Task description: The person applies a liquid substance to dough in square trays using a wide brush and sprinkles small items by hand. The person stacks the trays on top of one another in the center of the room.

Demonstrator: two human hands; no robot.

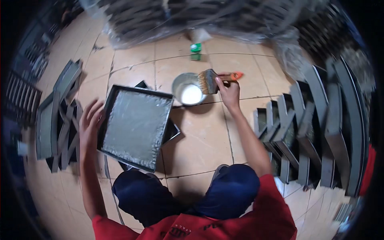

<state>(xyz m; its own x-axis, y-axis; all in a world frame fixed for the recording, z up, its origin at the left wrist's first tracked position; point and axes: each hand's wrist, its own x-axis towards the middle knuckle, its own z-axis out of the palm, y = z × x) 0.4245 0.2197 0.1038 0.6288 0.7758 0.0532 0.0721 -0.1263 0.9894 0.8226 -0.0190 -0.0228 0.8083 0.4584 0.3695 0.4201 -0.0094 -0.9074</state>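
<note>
My right hand (230, 92) grips a wide paintbrush (207, 81) with an orange-tipped wooden handle. Its pale bristles hang over the right rim of a small metal bucket (177, 87), which holds white liquid. To the left, a square dark metal tray (137, 161) lies tilted, its inside coated with a wet-looking grey layer (135, 122). Close by the tray's left wall is my left hand (91, 118), fingers apart and holding nothing; whether it touches the wall I cannot tell. Parts of another dark tray (172, 133) stick out underneath, turned at a different angle.
Stacked metal trays (308, 128) stand on the right, with more trays (60, 120) on the left. A small green box (195, 52) sits on the tiled floor (200, 148) beyond the bucket. Plastic-wrapped stacks (192, 18) line the far side.
</note>
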